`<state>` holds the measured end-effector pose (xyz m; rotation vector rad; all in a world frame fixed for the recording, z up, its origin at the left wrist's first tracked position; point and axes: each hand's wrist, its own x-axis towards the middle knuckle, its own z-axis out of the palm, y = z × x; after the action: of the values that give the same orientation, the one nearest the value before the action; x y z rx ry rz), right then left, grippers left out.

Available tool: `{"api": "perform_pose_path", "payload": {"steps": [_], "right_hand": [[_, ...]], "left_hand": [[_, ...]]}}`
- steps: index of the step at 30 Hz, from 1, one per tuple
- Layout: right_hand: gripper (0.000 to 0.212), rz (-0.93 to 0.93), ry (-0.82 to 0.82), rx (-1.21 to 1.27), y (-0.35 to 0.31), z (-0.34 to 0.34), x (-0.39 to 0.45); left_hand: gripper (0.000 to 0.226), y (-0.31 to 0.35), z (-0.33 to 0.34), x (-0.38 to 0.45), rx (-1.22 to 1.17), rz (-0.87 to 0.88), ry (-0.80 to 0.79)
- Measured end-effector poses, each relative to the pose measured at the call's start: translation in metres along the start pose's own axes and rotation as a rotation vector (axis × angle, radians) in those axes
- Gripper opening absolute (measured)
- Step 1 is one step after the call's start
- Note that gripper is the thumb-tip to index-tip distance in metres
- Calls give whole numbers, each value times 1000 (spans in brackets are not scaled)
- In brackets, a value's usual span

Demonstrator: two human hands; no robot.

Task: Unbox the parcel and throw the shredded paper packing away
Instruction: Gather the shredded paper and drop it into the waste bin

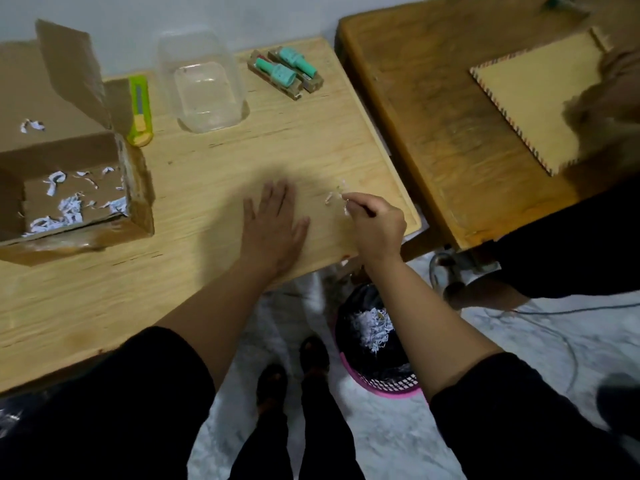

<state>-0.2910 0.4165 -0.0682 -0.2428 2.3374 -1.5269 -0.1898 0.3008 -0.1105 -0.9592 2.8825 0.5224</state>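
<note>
Shreds (334,195) on desk (214,161) weightless, limp, we judged | right hand (375,223) grip pinched on few; fingertip hold suffices | left hand (273,220) flat, open.

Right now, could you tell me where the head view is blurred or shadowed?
In the head view, the top-right corner by the brown envelope is motion-blurred; a soft shadow lies on the table above the left hand; the wide lens bows the table edges.
</note>
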Motion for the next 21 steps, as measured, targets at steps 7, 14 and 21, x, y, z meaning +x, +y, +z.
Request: {"api": "perform_pose_path", "payload": {"steps": [7, 14, 21], "right_hand": [[14, -7, 83, -35, 10, -15, -11], [17, -286, -33, -348, 14, 24, 4], [50, -417, -360, -439, 0, 46, 32]], "left_hand": [[67, 3, 5, -3, 32, 35, -1], [69, -21, 3, -11, 20, -70, 82], [69, -20, 4, -9, 15, -79, 101]]}}
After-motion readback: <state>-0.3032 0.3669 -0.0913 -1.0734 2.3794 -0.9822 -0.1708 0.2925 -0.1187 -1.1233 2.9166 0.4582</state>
